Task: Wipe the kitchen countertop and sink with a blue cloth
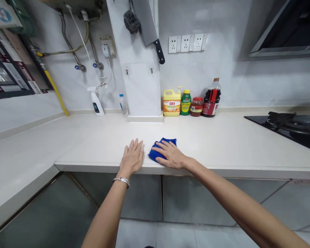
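Both arms reach forward over the near edge of the white worktop point(222, 144). The left hand point(132, 157) lies flat, palm down, fingers spread and holding nothing, a silver bangle point(122, 181) at its wrist. The right hand point(170, 155) presses flat on a crumpled blue cloth point(164, 147) just beside it, fingers extended. Against the back wall stand a yellow detergent jug point(172, 102) labelled 立白, a green bottle point(185, 102), a red-lidded jar point(196, 106) and a dark sauce bottle point(212, 98); their smaller print is unreadable. A cleaver point(150, 26) hangs above, a spray bottle point(96, 101) stands left, and a black hob point(291, 127) sits right.
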`<state>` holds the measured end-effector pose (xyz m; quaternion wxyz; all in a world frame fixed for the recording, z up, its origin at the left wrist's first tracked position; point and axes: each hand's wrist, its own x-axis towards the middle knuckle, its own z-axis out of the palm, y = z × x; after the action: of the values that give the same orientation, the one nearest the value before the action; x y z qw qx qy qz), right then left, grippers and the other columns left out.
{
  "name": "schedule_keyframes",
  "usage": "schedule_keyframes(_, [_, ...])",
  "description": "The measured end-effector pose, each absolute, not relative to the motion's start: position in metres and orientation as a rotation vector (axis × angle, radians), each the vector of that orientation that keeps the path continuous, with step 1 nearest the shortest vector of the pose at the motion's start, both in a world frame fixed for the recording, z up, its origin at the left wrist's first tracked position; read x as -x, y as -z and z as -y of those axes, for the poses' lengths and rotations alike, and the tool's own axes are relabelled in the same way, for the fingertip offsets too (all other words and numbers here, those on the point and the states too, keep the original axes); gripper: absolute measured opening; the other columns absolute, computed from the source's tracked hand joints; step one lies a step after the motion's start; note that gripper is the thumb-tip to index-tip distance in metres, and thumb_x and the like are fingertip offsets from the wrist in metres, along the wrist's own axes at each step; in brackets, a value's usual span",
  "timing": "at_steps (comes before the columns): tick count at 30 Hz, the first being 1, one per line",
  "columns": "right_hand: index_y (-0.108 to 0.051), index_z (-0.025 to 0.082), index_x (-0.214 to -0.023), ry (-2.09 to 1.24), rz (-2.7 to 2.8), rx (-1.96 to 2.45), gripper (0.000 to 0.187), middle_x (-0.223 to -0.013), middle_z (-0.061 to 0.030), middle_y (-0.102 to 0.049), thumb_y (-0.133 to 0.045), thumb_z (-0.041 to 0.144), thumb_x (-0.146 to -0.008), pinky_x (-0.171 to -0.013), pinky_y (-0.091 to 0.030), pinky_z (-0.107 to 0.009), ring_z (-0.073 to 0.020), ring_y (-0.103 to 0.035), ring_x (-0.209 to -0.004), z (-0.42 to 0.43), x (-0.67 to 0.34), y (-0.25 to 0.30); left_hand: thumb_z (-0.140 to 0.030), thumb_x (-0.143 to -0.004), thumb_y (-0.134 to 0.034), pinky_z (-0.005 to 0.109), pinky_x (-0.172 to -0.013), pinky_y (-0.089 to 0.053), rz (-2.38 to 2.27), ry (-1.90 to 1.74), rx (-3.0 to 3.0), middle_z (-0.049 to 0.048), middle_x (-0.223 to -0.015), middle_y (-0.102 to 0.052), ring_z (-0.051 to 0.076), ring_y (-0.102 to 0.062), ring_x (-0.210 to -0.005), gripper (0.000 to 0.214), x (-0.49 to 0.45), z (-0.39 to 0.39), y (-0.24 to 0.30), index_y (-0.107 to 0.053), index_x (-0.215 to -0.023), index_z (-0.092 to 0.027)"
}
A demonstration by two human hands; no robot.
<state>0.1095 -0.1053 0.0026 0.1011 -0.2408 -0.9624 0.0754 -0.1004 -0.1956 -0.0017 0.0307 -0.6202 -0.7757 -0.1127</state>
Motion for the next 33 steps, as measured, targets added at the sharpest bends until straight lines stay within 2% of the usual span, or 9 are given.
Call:
schedule_keyframes(3, [-0.039,0.032,-0.159,-0.244,2.841,0.702,0.061,-0.17,-0.0069,-0.03,-0.041,0.058,-0.103,-0.125,-0.019,-0.062,-0.0348,-0.023,-0.156,0.097,-0.131,-0.001,-0.04,-0.105,-0.017,0.055,-0.133,-0.006,2.294,0.424,1.843,0.0099,-0.174,-0.008,0.028,0.001,-0.161,0.064,0.098,0.198,0.004,-0.021,-0.162,-0.013])
schedule_keyframes(9, [-0.041,0.033,-0.158,-0.175,2.783,0.829,0.062,-0.169,-0.0067,-0.032,-0.035,0.062,-0.103,-0.125,-0.022,-0.063,-0.0349,-0.027,-0.155,0.067,-0.182,0.01,-0.034,-0.104,-0.028,0.058,-0.133,-0.009,2.027,0.558,1.784,0.0132,-0.173,-0.006,0.029,0.003,-0.16,0.064,0.099,0.201,0.013,-0.018,-0.162,-0.009])
schedule_keyframes(17, [-0.043,0.032,-0.157,0.004,2.643,1.166,0.062,-0.167,-0.0052,-0.036,-0.033,0.06,-0.103,-0.124,-0.028,-0.062,-0.0364,-0.03,-0.154,0.047,-0.211,0.025,-0.03,-0.101,-0.037,0.058,-0.133,-0.013,1.974,0.593,1.84,0.0125,-0.173,-0.006,0.029,0.002,-0.16,0.064,0.101,0.203,0.016,-0.021,-0.162,-0.015])
schedule_keyframes(22, [-0.039,0.032,-0.159,0.018,2.701,1.186,0.061,-0.169,-0.004,-0.031,-0.034,0.056,-0.104,-0.125,-0.023,-0.062,-0.035,-0.025,-0.156,0.059,-0.201,0.016,-0.035,-0.101,-0.034,0.057,-0.131,-0.019,2.163,0.54,1.91,0.0108,-0.172,-0.016,0.029,-0.006,-0.161,0.06,0.104,0.198,0.013,-0.034,-0.159,-0.019])
schedule_keyframes(26, [-0.038,0.033,-0.16,-0.091,2.792,1.005,0.06,-0.17,-0.0022,-0.028,-0.035,0.057,-0.104,-0.127,-0.018,-0.061,-0.0327,-0.02,-0.158,0.069,-0.199,0.004,-0.04,-0.101,-0.031,0.052,-0.131,-0.02,2.259,0.46,1.923,0.0114,-0.17,-0.027,0.029,-0.011,-0.16,0.058,0.105,0.196,0.01,-0.046,-0.153,-0.019])
schedule_keyframes(29, [-0.037,0.031,-0.16,-0.156,2.818,0.872,0.062,-0.171,-0.0043,-0.027,-0.035,0.058,-0.104,-0.127,-0.016,-0.06,-0.0322,-0.019,-0.158,0.074,-0.204,-0.003,-0.043,-0.101,-0.028,0.049,-0.132,-0.02,2.339,0.367,1.946,0.0115,-0.167,-0.035,0.029,-0.018,-0.159,0.06,0.102,0.198,0.004,-0.048,-0.152,-0.019])
schedule_keyframes(33, [-0.03,0.028,-0.163,-0.152,2.768,0.806,0.067,-0.171,-0.0074,-0.026,-0.04,0.058,-0.103,-0.128,-0.012,-0.06,-0.0313,-0.022,-0.158,0.079,-0.224,-0.003,-0.045,-0.1,-0.027,0.046,-0.132,-0.019,2.43,0.305,1.908,0.0078,-0.167,-0.036,0.026,-0.025,-0.158,0.061,0.099,0.198,-0.003,-0.046,-0.153,-0.022])
